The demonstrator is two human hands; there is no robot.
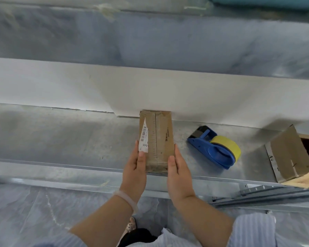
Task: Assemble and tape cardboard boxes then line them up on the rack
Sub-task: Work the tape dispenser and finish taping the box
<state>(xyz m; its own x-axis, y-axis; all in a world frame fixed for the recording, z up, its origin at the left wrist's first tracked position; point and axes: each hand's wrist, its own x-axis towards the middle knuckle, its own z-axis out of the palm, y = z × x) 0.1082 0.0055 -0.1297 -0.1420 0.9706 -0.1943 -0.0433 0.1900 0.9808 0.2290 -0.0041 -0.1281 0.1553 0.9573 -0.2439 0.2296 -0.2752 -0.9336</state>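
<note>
1. Striped pale blue sleeves (253,230) frame the bottom edge. A translucent bracelet (127,198) circles the left wrist.
2. The left hand (135,168) and right hand (178,173) flank the near end of a box (159,139). Fingers (176,152) lie straight along its two long sides and thumbs rest on its top face. The hands press flat rather than curl round it.
3. The box is narrow, brown and scuffed. It lies lengthwise on the grey metal rack (61,136), its near end at the front lip and its far end beyond the fingertips, against a white beam (78,86).
4. A seam runs down the middle of the top face, with a paler band beside it that may be tape.
5. Just past the left thumb, a white label (144,138) carries a barcode and the digits "065". Its far end tapers to a torn point.
6. Ahead of the right fingertips, a black code is printed along the box. It ends in "01-1"; the rest is too small to read surely.
7. To the right of the right fingers, apart from the box, a blue tape gun (212,148) lies on its side on the rack, loaded with a yellow roll.
8. Farther right, a second box (289,154) sits tilted at the frame's edge. The marks on its pale edge strip are illegible.
</note>
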